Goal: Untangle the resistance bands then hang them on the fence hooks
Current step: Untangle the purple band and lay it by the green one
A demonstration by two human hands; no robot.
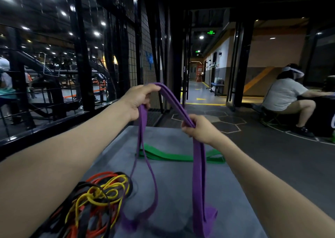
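A wide purple resistance band is held up over a grey table. My left hand grips its upper loop, raised near the fence. My right hand grips the doubled band lower and to the right. Two loops hang from the hands down to the table top. A tangle of red, yellow and black bands lies at the near left of the table. A green band lies flat across the far end. The black wire-mesh fence stands beyond my left hand; its hooks are not clearly visible.
A black railing runs along the left. A person in a white shirt sits at the right beside a dark counter. A corridor with yellow floor markings leads straight ahead past dark posts.
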